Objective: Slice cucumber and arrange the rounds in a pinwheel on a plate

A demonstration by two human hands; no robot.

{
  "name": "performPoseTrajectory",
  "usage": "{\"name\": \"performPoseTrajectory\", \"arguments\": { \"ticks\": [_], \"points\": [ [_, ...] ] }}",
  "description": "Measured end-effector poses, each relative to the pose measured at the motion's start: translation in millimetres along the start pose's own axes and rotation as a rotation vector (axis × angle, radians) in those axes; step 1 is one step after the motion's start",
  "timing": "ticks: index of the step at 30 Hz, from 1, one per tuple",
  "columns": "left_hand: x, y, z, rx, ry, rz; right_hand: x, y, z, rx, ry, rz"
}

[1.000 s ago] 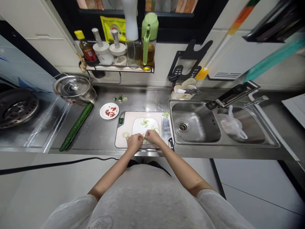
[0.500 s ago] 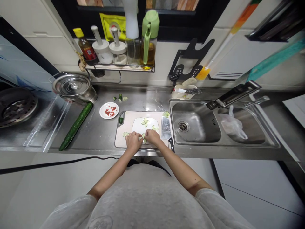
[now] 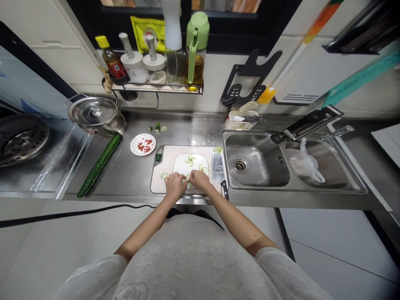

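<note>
A white square plate point(image 3: 181, 162) lies on the pale cutting board point(image 3: 170, 160), with thin cucumber slices point(image 3: 190, 160) fanned into pinwheels on it. Over its near edge, my left hand point(image 3: 175, 186) pinches at a cucumber slice with thumb and forefinger. My right hand point(image 3: 199, 179) comes in from the other side, fingers closed at the same pinwheel of slices; the fingertips partly cover it. Right of the plate rests a cleaver point(image 3: 218, 167) with a black handle. More slices sit at the board's left and at its top right corner point(image 3: 218, 150).
A small white plate point(image 3: 135, 144) holds red bits. Left of it lies a whole cucumber point(image 3: 99, 166) near a lidded steel pot point(image 3: 96, 112). Cucumber ends point(image 3: 157, 127) lie behind the board. A double sink point(image 3: 258, 162) is at right; bottles point(image 3: 195, 54) stand on a rack above.
Almost nothing differs. Both hands stay at the near pinwheel on the square plate, with at most a slight shift of the fingers.
</note>
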State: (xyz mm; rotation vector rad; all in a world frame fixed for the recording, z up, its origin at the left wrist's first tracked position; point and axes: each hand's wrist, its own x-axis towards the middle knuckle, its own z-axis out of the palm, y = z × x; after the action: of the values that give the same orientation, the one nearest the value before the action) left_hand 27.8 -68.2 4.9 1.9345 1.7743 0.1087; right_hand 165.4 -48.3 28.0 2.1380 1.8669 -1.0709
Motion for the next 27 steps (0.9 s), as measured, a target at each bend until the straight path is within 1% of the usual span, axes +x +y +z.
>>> {"name": "performPoseTrajectory", "arguments": {
  "ticks": [9,15,18,20,23,25,27],
  "points": [
    [-1,1,-1.0,0.016,-0.007,-0.006,-2,-1,0,-0.007,0.005,0.010],
    [-2,3,-2.1,0.026,-0.011,-0.007,-3,-4,-2,-0.004,-0.017,0.026],
    [-2,5,-3.7,0.008,-0.014,-0.018,-5,-6,-4,-0.004,-0.021,0.020],
    [-3,5,-7.2,-0.029,-0.006,-0.030,-7,-4,-8,0.025,0.001,0.001],
    [-3,-2,-17.7,-0.118,0.043,-0.071,-12,8,-21,0.132,0.120,-0.042],
    [-3,-12,-27.0,-0.187,0.104,-0.113,-16,24,-33,0.242,0.251,-0.084],
    [-4,-28,-35.9,-0.248,0.182,-0.171,-23,46,-45,0.372,0.421,-0.102]
  ]
}}
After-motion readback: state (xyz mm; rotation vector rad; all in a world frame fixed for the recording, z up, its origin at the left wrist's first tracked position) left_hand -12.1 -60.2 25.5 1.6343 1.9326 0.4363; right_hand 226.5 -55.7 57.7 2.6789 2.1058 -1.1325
